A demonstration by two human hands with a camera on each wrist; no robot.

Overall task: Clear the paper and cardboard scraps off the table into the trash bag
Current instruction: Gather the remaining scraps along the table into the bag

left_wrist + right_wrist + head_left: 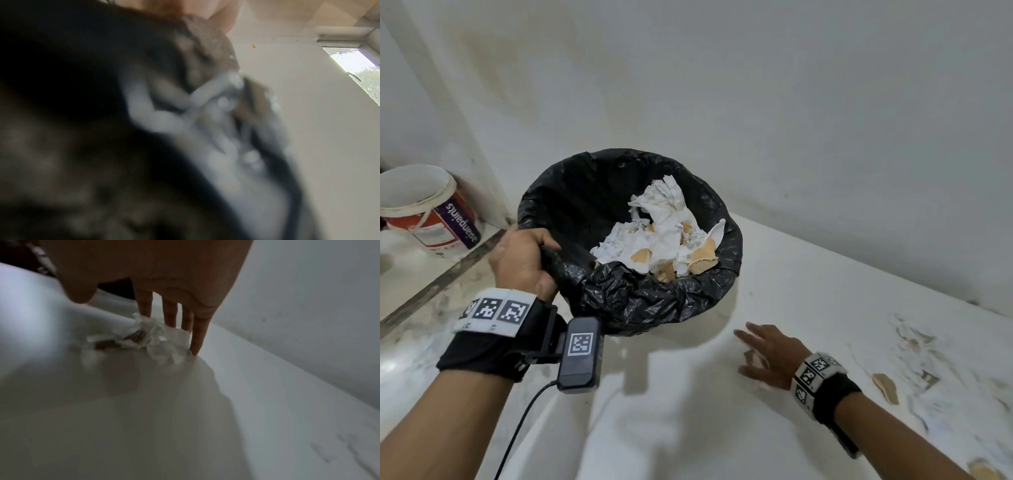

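A black trash bag hangs open at the table's left end, with white paper and brown cardboard scraps inside. My left hand grips its near-left rim. In the left wrist view the bag is a dark blur. My right hand lies open on the white table, right of the bag. Seen from the right wrist, its straight fingers touch a small heap of crumpled paper and cardboard bits. More scraps lie scattered at the right.
A paint bucket stands on the floor at the far left, below the table. A pale wall runs along the table's far edge. A cable hangs from the left wrist camera.
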